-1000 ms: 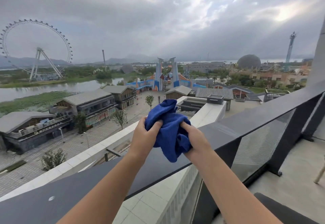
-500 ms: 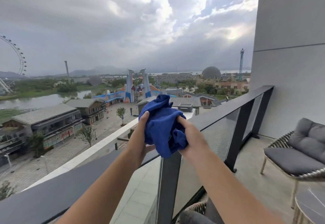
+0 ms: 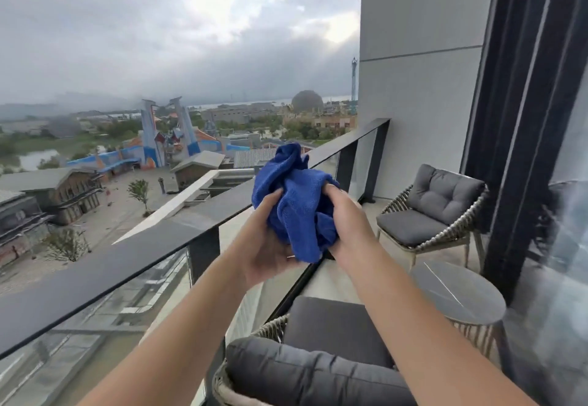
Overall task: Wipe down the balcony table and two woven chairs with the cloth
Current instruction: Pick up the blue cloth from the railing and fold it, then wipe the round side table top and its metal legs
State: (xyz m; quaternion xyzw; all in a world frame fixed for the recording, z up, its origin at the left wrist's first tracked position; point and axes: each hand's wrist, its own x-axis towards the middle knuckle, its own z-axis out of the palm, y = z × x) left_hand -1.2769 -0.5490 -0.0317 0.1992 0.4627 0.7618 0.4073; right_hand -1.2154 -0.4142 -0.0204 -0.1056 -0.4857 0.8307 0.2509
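Head view: left hand (image 3: 264,246) and right hand (image 3: 346,224) each grip the bunched blue cloth (image 3: 296,202); no writing legible.

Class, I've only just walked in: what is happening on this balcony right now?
A person stands at the balcony railing and holds a bunched blue cloth in the air, gripped by the left hand and the right hand. No wiping is under way yet. The round table stands between two woven chairs with grey cushions: the near chair just below the arms, the far chair by the wall.
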